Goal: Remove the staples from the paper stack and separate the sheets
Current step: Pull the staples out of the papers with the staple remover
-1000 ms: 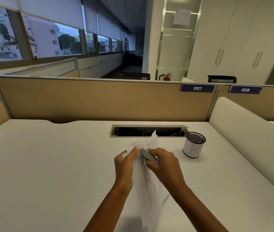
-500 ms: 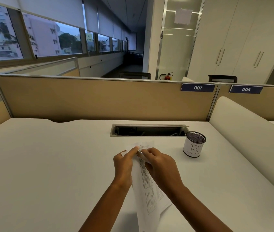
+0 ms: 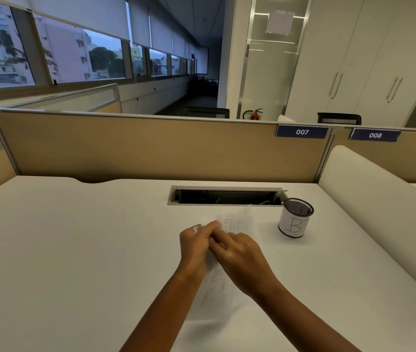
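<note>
- Your left hand (image 3: pixel 195 243) pinches the paper stack (image 3: pixel 221 283) near its top edge, thumb on the front.
- Your right hand (image 3: pixel 240 257) is curled tight at the same spot, fingertips meeting the left thumb; can't tell if it holds a tool.
- Stack is lifted off the desk (image 3: pixel 74 250), between both hands, top blurred, lower part hanging toward you.
- Mesh cup (image 3: pixel 295 217) marked "B" stands right of the hands, apart, near the cable slot (image 3: pixel 227 196).

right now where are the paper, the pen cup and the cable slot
paper (image 3: pixel 218 288): head view, printed sheet between the wrists
pen cup (image 3: pixel 294 223): head view, white label marked B
cable slot (image 3: pixel 223 196): head view, dark opening in the desk
</note>
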